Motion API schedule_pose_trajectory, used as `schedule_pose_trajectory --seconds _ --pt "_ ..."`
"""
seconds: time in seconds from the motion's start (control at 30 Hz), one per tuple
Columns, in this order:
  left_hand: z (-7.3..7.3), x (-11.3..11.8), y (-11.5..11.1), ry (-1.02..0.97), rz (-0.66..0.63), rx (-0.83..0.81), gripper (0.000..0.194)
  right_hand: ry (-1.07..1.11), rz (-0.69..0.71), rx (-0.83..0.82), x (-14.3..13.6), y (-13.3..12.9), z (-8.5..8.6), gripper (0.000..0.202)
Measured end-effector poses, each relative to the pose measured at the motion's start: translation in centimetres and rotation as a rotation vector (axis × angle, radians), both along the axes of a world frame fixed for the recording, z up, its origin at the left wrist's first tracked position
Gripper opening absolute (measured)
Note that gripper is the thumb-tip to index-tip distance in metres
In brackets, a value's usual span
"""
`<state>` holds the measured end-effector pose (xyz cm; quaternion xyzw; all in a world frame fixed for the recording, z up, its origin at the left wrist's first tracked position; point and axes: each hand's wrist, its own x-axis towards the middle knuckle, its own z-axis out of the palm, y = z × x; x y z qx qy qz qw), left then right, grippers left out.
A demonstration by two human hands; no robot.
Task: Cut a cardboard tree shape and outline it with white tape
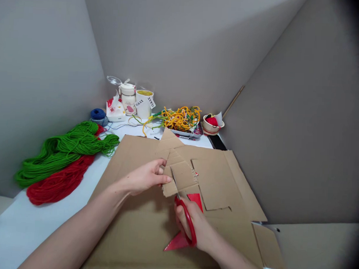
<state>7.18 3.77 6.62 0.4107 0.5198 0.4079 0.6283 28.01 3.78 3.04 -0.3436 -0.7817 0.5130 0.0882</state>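
While the left hand [151,172] pinches a small cardboard piece [183,175] by its left side, thumb on top, the right hand [198,221] has its grip closed round red-handled scissors [190,224], whose blades, partly hidden, seem to sit in the piece's near edge. Both are over the large cardboard sheet [140,239] on the tabletop [32,225].

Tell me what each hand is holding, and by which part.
The left hand pinches the cardboard piece by its left edge; the right hand holds the scissors by the red handles.
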Motion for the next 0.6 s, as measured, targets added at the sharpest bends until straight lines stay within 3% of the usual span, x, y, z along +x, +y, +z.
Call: schedule_pose_trajectory --seconds 0.23,0.6 --pt "-0.98 -0.36 0.25 -0.192 -0.033 -0.009 0.045 0.021 -0.038 -0.044 -0.05 -0.05 0.38 0.052" --pt "-0.63 0.18 0.33 -0.144 -0.011 0.006 0.043 0.026 -0.080 -0.084 -0.10 0.08 -0.23 0.052"
